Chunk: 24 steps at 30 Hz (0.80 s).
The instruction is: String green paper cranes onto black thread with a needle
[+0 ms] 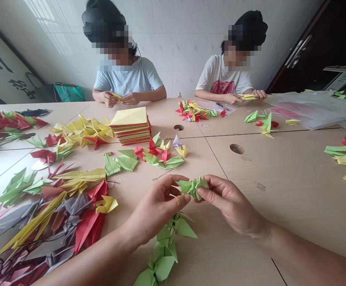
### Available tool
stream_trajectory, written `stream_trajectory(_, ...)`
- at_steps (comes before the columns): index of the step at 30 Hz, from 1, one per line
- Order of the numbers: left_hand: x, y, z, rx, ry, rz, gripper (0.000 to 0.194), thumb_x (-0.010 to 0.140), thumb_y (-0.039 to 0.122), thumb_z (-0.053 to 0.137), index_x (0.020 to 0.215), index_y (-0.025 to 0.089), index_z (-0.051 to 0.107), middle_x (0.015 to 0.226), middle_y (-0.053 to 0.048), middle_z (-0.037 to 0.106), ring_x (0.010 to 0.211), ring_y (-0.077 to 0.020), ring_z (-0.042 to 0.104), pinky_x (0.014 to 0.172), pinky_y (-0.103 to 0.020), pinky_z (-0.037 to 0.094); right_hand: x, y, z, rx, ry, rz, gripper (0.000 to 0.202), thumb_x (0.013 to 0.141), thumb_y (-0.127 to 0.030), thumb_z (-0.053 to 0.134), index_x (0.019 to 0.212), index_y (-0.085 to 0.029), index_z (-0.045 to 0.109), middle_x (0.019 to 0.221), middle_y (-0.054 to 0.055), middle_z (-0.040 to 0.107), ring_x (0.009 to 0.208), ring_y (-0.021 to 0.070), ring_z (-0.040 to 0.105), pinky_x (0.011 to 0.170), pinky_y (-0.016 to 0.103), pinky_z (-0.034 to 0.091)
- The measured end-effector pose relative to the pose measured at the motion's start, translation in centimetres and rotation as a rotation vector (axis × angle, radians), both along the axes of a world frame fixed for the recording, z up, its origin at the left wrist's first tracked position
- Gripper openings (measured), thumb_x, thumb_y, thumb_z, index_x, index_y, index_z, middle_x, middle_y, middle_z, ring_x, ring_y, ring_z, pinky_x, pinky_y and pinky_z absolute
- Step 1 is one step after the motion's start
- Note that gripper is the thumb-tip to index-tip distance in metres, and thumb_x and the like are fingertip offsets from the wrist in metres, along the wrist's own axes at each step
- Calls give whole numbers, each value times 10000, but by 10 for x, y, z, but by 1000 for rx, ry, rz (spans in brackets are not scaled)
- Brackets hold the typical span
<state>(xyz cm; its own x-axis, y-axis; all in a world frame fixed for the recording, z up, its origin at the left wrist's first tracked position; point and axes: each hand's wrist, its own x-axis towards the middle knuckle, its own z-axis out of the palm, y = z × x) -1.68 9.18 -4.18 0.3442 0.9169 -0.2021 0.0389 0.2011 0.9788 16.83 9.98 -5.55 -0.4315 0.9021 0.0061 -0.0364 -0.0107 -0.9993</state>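
Between my two hands, above the table, is a small bunch of folded green paper cranes (194, 187). My left hand (162, 204) closes on the bunch's left end with thumb and fingers. From the other side my right hand (229, 202) pinches it, thumb in front; the fingers behind are partly hidden. Below my left hand, a strand of green paper cranes (164, 254) lies on the table and runs toward me. My left forearm passes beside a heap of grey, pink, red and yellow paper cranes (71, 214) with dark cords among them.
A tall stack of yellow and red square paper (130, 127) stands beyond my hands. Around it lie yellow cranes (83, 129) and a mixed cluster (161, 153). Two people sit across the table (280, 167), each holding yellow folded paper. Clear plastic sheets (312, 109) lie at the far right.
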Motion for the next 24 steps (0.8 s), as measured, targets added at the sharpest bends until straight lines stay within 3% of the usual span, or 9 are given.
stream_trajectory(4, 1, 1, 2, 5, -23, 80, 221, 830, 323, 593, 964, 151, 627, 794, -15, 612, 703, -112, 527, 683, -241, 439, -1, -2, 3, 42, -59, 31, 113, 906, -297, 533, 905, -216, 611, 807, -6, 566, 764, 118, 513, 722, 248, 427)
stream_trajectory(8, 1, 1, 4, 33, 1, 79, 189, 839, 304, 585, 925, 161, 674, 790, -11, 632, 675, -103, 514, 636, -216, 427, -2, -4, 0, 274, -156, 30, 74, 889, -239, 556, 899, -219, 627, 1023, 37, 588, 992, 160, 542, 839, 266, 441)
stream_trajectory(11, 2, -1, 7, 71, 43, 56, 198, 847, 306, 572, 926, 169, 693, 768, -9, 633, 667, -105, 503, 612, -210, 412, -5, -7, -4, 390, -221, 5, 64, 890, -213, 553, 915, -227, 610, 987, 28, 615, 943, 151, 574, 828, 266, 456)
stream_trajectory(15, 3, -3, 10, 64, 31, 22, 209, 859, 302, 552, 903, 161, 699, 777, -17, 636, 674, -111, 512, 623, -214, 422, -6, -9, -7, 241, -185, -56, 82, 889, -266, 565, 955, -246, 520, 845, -21, 601, 799, 112, 590, 736, 232, 486)
stream_trajectory(21, 2, -5, 6, 81, -14, -1, 229, 838, 354, 585, 936, 161, 659, 777, -16, 616, 716, -126, 536, 666, -237, 432, -8, -6, -4, -46, -79, 6, 375, 887, -325, 564, 1232, -246, 439, 1040, 27, 623, 974, 141, 600, 855, 283, 485)
stream_trajectory(24, 3, -6, 2, 103, -17, 46, 163, 780, 269, 661, 890, 153, 628, 754, -11, 622, 696, -120, 536, 643, -229, 427, -8, -4, -1, -45, -108, 66, 290, 885, -352, 560, 1142, -221, 529, 1025, 29, 619, 967, 148, 585, 850, 274, 472)
